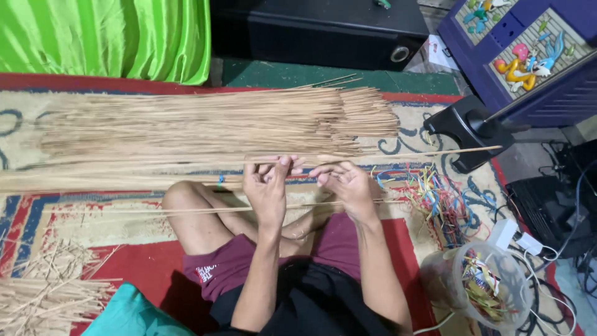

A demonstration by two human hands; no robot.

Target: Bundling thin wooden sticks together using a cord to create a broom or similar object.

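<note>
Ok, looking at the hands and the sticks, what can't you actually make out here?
Head view only:
- Left hand and right hand: curled fingers hide the exact grip on the thin stick.
- Big stick bundle: its far end is cut off by the left edge.
- Clear plastic jar: the colourful contents are too small to identify.
- Stick scraps: cut off at the bottom-left corner.

Both hands (308, 183) pinch one thin stick (398, 155) over stick pile (205, 121)

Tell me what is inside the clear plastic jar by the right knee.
The clear plastic jar lies on its side and holds a bunch of colourful strips, mostly yellow, red and green. Glare on the wall blurs them; what lies deeper toward its closed end cannot be made out.
</note>
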